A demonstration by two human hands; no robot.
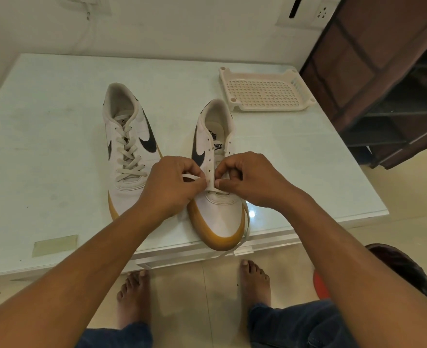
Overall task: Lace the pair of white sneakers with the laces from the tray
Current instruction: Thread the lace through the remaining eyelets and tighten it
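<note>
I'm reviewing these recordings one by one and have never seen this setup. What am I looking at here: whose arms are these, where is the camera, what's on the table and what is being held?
There is no machine: a person works with bare hands, filmed by one wide-angle camera worn on the head, looking down. On the pale glossy table lie two white sneakers with tan soles and dark swooshes. The sneaker on the left is already laced. The sneaker on the right has lace only at its lowest eyelets. The left hand and right hand each pinch part of a flat white lace with their fingers near those eyelets; its loose end trails over the table edge. Behind sits a cream perforated plastic tray, with no laces visible in it.
</note>
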